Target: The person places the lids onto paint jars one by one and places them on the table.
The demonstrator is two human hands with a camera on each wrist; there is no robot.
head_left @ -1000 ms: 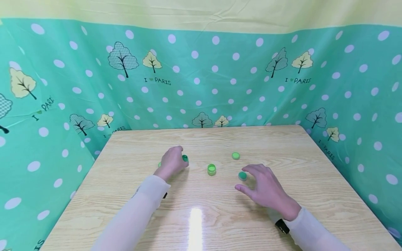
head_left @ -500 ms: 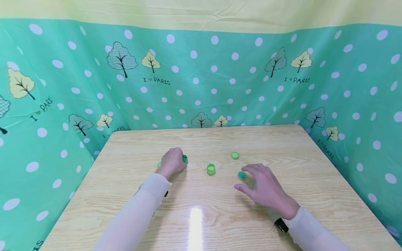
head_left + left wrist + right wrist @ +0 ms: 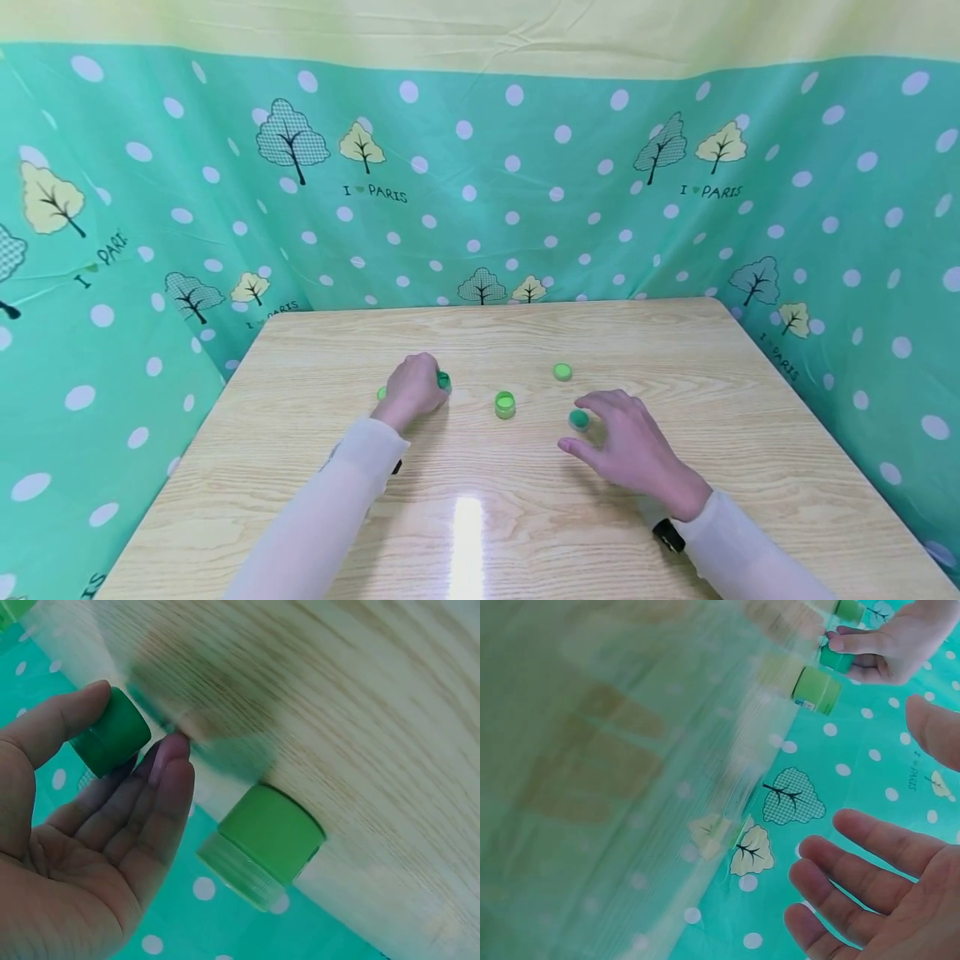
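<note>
Pinching a dark green jar, our left hand has barely moved, our right hand spread and empty toward the right edge of the desk, suggesting a pause.

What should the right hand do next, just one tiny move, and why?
I'd guess the right hand should close gently on the small teal disc. That hand is open, with the disc right by it, while the left hand holds a dark green container.
</note>
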